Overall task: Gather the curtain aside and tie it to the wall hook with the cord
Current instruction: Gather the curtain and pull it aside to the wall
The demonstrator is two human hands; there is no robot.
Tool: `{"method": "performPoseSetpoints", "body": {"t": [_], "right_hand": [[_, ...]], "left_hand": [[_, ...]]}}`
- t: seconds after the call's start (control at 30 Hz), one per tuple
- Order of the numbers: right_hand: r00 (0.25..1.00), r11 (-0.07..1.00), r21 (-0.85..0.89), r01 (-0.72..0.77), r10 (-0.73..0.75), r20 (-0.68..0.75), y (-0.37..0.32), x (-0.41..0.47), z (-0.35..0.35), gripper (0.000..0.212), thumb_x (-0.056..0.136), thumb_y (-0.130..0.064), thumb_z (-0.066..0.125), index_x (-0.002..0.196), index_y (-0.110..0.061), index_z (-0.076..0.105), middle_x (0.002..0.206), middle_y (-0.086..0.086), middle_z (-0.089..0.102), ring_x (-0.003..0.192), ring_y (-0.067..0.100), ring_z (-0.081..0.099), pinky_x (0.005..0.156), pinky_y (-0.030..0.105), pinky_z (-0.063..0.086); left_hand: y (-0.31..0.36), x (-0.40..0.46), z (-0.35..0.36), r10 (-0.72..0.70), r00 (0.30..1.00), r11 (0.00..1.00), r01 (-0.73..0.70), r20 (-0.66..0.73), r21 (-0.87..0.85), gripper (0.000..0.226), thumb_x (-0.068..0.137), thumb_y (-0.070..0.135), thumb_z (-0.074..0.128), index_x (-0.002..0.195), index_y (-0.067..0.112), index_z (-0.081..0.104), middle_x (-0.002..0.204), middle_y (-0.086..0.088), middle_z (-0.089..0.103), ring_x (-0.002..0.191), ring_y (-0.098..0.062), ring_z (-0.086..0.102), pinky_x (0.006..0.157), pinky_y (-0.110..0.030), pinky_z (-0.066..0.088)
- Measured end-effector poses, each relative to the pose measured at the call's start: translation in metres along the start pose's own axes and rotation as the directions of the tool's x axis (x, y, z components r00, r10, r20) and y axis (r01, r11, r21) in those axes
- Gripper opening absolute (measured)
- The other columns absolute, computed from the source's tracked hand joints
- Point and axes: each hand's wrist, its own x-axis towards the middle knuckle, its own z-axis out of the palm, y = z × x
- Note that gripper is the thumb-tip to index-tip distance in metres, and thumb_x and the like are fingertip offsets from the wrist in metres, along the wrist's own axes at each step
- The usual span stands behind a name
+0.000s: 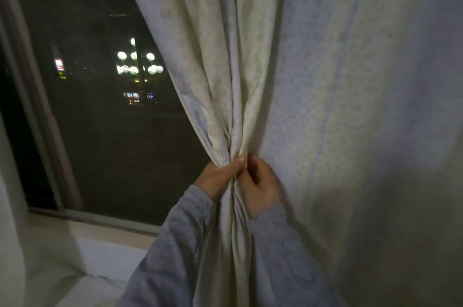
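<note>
So both hands are on the curtain (pixel 250 68) here, pinching it into a tight bunch roughly in the lower middle of the view. The left hand (pixel 220 176) is wrapped around the gathered fabric from the window side, thumb lying across the front of the bunch, clenched on it. The right hand (pixel 260 185) is just beside it, touching or nearly touching, fingers curled in and gripping the same bunch from the other side. Both arms come up from the bottom edge in grey sleeves (pixel 175 244). The gathered part runs pretty much straight up and down: above the hands the folds fan out wide toward the top edge, and below them the fabric hangs as a narrow twisted column between the two forearms, down to the bottom edge. The rest of the curtain, pale cream with a faint pattern, spreads flat across the whole right half of the view. On the left the window (pixel 105 131) is uncovered, dark outside with a cluster of round lights (pixel 139 62) and a few small signs. The window frame (pixel 45 111) slants along the left side, and a pale sill (pixel 100 251) sits at the lower left.
</note>
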Motion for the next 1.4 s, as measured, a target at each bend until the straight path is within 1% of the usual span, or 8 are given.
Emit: {"method": "performPoseSetpoints", "body": {"t": [0.43, 0.53, 0.67, 0.77, 0.9, 1.1, 1.27, 1.4], "right_hand": [[0.843, 0.805, -0.509, 0.303, -0.476, -0.251, -0.027, -0.007, -0.078, 0.028, 0.069, -0.02, 0.068, 0.096, -0.013, 0.064, 0.109, 0.014, 0.059, 0.102, 0.027, 0.052, 0.097, 0.016, 0.029], [0.869, 0.864, -0.463, 0.198, -0.374, -0.326, -0.027, 0.001, -0.107, 0.052, 0.075, -0.02, 0.068, 0.122, -0.009, 0.049, 0.129, 0.016, 0.049, 0.121, 0.029, 0.045, 0.103, 0.038, 0.036], [0.982, 0.983, -0.172, 0.06, -0.089, -0.168, -0.028, 0.008, -0.127, 0.057, 0.084, -0.031, 0.056, 0.135, -0.023, 0.032, 0.123, 0.001, 0.058, 0.108, 0.007, 0.055, 0.092, 0.019, 0.043], [0.985, 0.982, -0.174, 0.068, -0.094, -0.143, -0.031, 0.012, -0.139, 0.034, 0.089, -0.03, 0.05, 0.12, -0.018, 0.054, 0.1, -0.005, 0.062, 0.089, 0.001, 0.056, 0.072, 0.001, 0.039], [0.924, 0.906, -0.331, 0.265, -0.337, -0.182, -0.036, 0.017, -0.16, 0.015, 0.082, -0.016, 0.062, 0.082, -0.003, 0.068, 0.091, 0.015, 0.062, 0.09, 0.031, 0.058, 0.084, 0.038, 0.047], [0.905, 0.936, -0.307, 0.172, -0.273, -0.327, -0.039, 0.021, -0.191, 0.054, 0.071, -0.037, 0.071, 0.119, -0.024, 0.048, 0.129, -0.001, 0.038, 0.117, 0.01, 0.032, 0.097, 0.022, 0.026], [0.996, 0.997, -0.029, 0.068, -0.069, -0.059, -0.043, 0.027, -0.21, 0.085, 0.065, -0.054, 0.067, 0.136, -0.035, 0.024, 0.136, -0.008, 0.039, 0.121, 0.007, 0.041, 0.09, 0.018, 0.039], [0.994, 0.993, -0.059, 0.103, -0.104, -0.028, -0.043, 0.038, -0.217, 0.066, 0.067, -0.047, 0.069, 0.126, -0.036, 0.041, 0.113, -0.014, 0.056, 0.1, 0.0, 0.055, 0.072, 0.002, 0.042]], "left_hand": [[-0.007, -0.005, 0.065, -0.007, 1.0, 0.998, 0.007, -0.014, -0.056, 0.042, 0.061, 0.006, 0.063, 0.103, 0.004, 0.063, 0.089, -0.012, 0.068, 0.084, -0.028, 0.065, 0.083, -0.04, 0.054], [-0.016, -0.006, 0.082, -0.009, 1.0, 0.999, 0.008, -0.008, -0.052, 0.032, 0.058, 0.009, 0.06, 0.089, 0.015, 0.066, 0.087, -0.005, 0.069, 0.083, -0.023, 0.065, 0.08, -0.036, 0.052], [-0.025, -0.009, 0.114, -0.045, 0.994, 0.996, 0.052, 0.096, -0.068, 0.028, 0.078, -0.005, 0.059, 0.105, 0.002, 0.062, 0.08, -0.006, 0.071, 0.074, -0.019, 0.068, 0.075, -0.032, 0.058], [-0.027, -0.008, 0.132, -0.081, 0.985, 0.992, 0.095, 0.149, -0.087, 0.017, 0.083, -0.006, 0.052, 0.093, 0.001, 0.064, 0.062, -0.002, 0.073, 0.06, -0.012, 0.07, 0.063, -0.022, 0.058], [-0.027, -0.008, 0.143, -0.082, 0.984, 0.994, 0.092, 0.157, -0.061, 0.018, 0.08, -0.008, 0.055, 0.088, 0.001, 0.068, 0.063, -0.005, 0.073, 0.063, -0.016, 0.07, 0.064, -0.025, 0.059], [-0.028, -0.012, 0.165, -0.065, 0.983, 0.996, 0.073, 0.171, -0.041, 0.021, 0.08, -0.007, 0.056, 0.088, 0.009, 0.068, 0.073, -0.005, 0.075, 0.072, -0.019, 0.071, 0.075, -0.034, 0.058], [-0.035, -0.011, 0.204, 0.041, 0.972, 0.999, -0.037, 0.23, -0.024, 0.025, 0.078, 0.011, 0.063, 0.102, 0.016, 0.064, 0.084, 0.002, 0.075, 0.082, -0.013, 0.07, 0.069, -0.023, 0.057], [-0.048, -0.009, 0.24, 0.092, 0.948, 0.99, -0.12, 0.306, 0.073, 0.02, 0.09, 0.022, 0.046, 0.107, 0.026, 0.055, 0.112, 0.005, 0.06, 0.101, -0.005, 0.058, 0.09, -0.018, 0.049]]}}
